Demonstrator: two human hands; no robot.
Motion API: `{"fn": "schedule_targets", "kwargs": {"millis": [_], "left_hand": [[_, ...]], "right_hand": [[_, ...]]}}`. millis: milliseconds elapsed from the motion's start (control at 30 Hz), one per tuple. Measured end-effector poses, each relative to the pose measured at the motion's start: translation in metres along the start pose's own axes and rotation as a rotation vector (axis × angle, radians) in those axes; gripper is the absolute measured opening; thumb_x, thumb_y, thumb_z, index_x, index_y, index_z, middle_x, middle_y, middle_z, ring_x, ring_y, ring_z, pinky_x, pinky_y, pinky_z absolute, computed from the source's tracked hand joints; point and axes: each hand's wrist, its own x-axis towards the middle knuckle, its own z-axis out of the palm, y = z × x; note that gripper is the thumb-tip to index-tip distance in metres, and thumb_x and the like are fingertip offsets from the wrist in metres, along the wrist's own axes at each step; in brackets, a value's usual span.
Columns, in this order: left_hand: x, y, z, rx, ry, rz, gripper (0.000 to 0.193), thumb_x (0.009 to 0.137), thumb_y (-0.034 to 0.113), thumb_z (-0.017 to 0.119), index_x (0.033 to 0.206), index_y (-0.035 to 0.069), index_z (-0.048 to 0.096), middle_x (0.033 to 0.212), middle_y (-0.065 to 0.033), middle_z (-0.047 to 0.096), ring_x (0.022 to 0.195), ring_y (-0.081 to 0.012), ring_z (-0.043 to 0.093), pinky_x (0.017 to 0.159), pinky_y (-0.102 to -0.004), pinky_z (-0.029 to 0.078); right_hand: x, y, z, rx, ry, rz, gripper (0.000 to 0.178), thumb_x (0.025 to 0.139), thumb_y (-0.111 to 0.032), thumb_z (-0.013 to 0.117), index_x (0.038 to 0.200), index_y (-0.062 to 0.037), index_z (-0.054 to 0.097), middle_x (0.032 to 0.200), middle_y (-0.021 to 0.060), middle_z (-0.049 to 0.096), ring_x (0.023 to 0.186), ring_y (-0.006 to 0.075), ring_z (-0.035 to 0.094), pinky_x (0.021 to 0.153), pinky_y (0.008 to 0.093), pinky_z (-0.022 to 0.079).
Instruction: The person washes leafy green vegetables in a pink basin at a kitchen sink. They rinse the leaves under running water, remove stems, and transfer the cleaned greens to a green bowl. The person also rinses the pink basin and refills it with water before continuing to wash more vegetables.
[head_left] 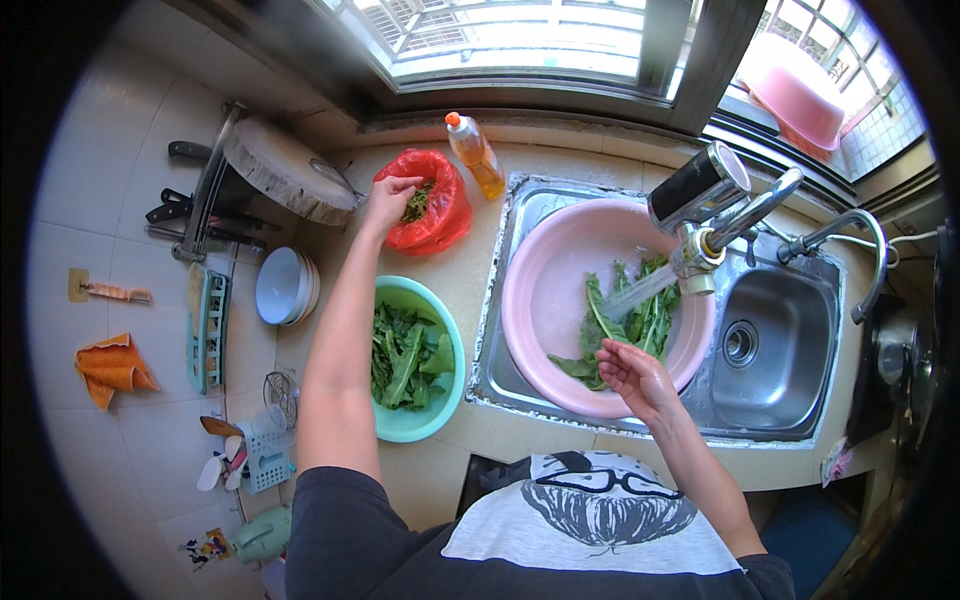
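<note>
My left hand (392,202) is over the mouth of a red plastic bag (440,228). Its fingers are pinched together, and what they hold, if anything, is hidden. Green plant scraps (417,203) lie inside the bag. At the near side of a pink basin (533,352), my right hand (640,378) has its fingers curled at the lower end of a long green leaf (601,306), seemingly gripping it. Water from the faucet (695,262) runs down beside this leaf. More leafy greens (655,318) lie in the basin's water.
Left of the sink (482,378), a mint-green basin (452,400) holds leafy greens (405,365). An orange-capped bottle (476,158) stands behind. Stacked bowls (284,287), a round chopping board (285,170) and knives (190,150) are at left. A second sink bowl (775,340) is at right.
</note>
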Motion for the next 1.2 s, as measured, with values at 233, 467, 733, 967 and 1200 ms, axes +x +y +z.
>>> {"fn": "schedule_targets", "kwargs": {"millis": [233, 467, 733, 967, 1200], "left_hand": [[-0.016, 0.000, 0.007, 0.770, 0.059, 0.134, 0.018, 0.080, 0.012, 0.063, 0.093, 0.016, 0.075, 0.096, -0.0040, 0.064, 0.100, -0.0218, 0.055, 0.084, -0.0371, 0.041], [-0.023, 0.020, -0.005, 0.866, 0.065, 0.178, 0.010, 0.076, 0.015, 0.067, 0.083, 0.015, 0.074, 0.088, -0.0055, 0.068, 0.095, -0.0230, 0.060, 0.082, -0.0389, 0.044], [-0.017, 0.020, -0.008, 0.625, 0.146, 0.148, 0.027, 0.070, 0.024, 0.073, 0.093, 0.011, 0.068, 0.089, -0.0143, 0.068, 0.091, -0.0321, 0.064, 0.081, -0.0436, 0.050], [-0.016, 0.020, -0.018, 0.568, -0.015, 0.080, 0.041, 0.067, 0.009, 0.065, 0.108, 0.012, 0.061, 0.102, -0.0144, 0.066, 0.098, -0.0328, 0.062, 0.084, -0.0408, 0.050], [-0.013, 0.016, -0.010, 0.540, 0.077, 0.212, 0.041, 0.071, 0.027, 0.074, 0.106, 0.009, 0.065, 0.091, -0.0116, 0.069, 0.091, -0.0305, 0.065, 0.080, -0.0416, 0.051]], "right_hand": [[0.001, 0.003, -0.002, -0.020, 0.015, 0.010, 0.028, 0.094, -0.014, 0.052, 0.116, 0.0023, 0.056, 0.097, 0.0103, 0.066, 0.084, 0.0157, 0.063, 0.079, 0.0275, 0.052], [0.001, 0.005, -0.005, -0.043, 0.066, 0.024, 0.028, 0.095, -0.014, 0.049, 0.117, 0.0022, 0.054, 0.093, 0.0074, 0.065, 0.081, 0.0122, 0.061, 0.077, 0.0247, 0.050], [0.005, 0.007, -0.008, -0.084, 0.046, -0.011, 0.031, 0.094, -0.019, 0.051, 0.119, 0.0002, 0.054, 0.100, 0.0096, 0.065, 0.088, 0.0155, 0.062, 0.081, 0.0286, 0.051], [-0.015, -0.014, 0.012, 0.668, -0.332, 0.105, 0.068, 0.094, -0.051, 0.040, 0.137, 0.0025, 0.037, 0.144, 0.0198, 0.035, 0.133, 0.0303, 0.034, 0.111, 0.0453, 0.026], [-0.035, -0.033, 0.041, 0.803, -0.461, 0.078, 0.081, 0.089, -0.058, 0.044, 0.140, 0.0035, 0.030, 0.148, 0.0205, 0.026, 0.139, 0.0334, 0.023, 0.114, 0.0482, 0.019]]}}
